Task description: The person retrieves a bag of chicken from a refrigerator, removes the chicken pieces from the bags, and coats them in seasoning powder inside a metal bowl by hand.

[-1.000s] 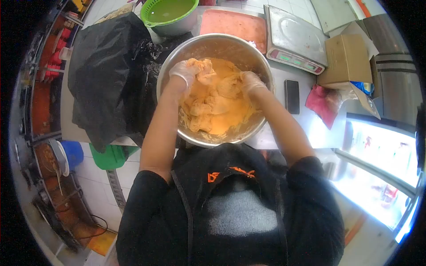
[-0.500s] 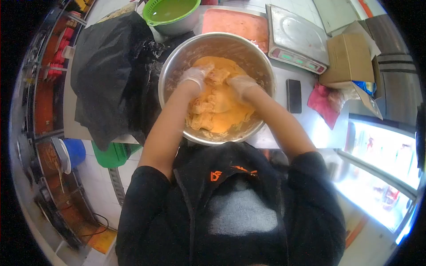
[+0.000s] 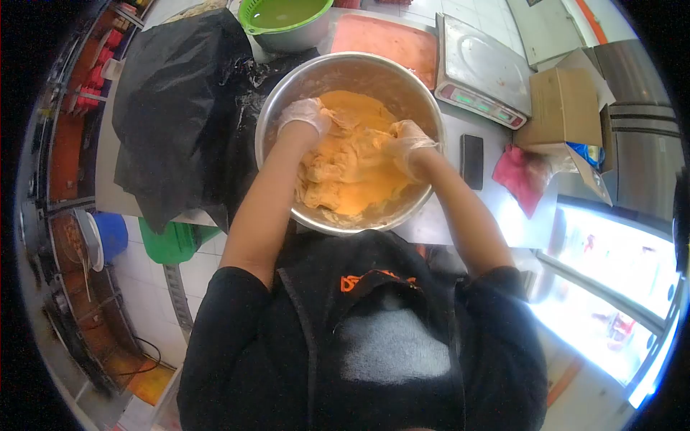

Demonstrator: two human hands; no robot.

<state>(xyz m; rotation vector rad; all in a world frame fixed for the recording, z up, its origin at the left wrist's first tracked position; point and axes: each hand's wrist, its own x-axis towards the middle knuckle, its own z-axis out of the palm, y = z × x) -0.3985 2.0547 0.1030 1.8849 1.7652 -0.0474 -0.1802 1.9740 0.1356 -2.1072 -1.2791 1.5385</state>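
A large steel mixing bowl (image 3: pixel 424 108) holds orange breading flour (image 3: pixel 352 103) and several flour-coated pieces of meat (image 3: pixel 322 195) that look like chicken. My left hand (image 3: pixel 305 116), in a clear plastic glove, is at the bowl's left inside, its fingers curled round a coated piece. On the right side of the bowl, my right hand (image 3: pixel 408 146), gloved the same way, is closed on the edge of another coated piece (image 3: pixel 370 140). Flour hides parts of the fingertips and the pieces.
Beyond the bowl are a green basket (image 3: pixel 277 29) in a tub of liquid, a tray of pinkish liquid (image 3: pixel 388 43) and a scale (image 3: pixel 483 68). A phone (image 3: pixel 472 161), pink cloth (image 3: pixel 519 179) and cardboard box (image 3: pixel 564 108) lie right; black plastic (image 3: pixel 176 108) covers something left.
Both hands have drawn apart toward the bowl's sides and risen a little out of the flour. The right fingers have curled in, and more of both gloves shows.
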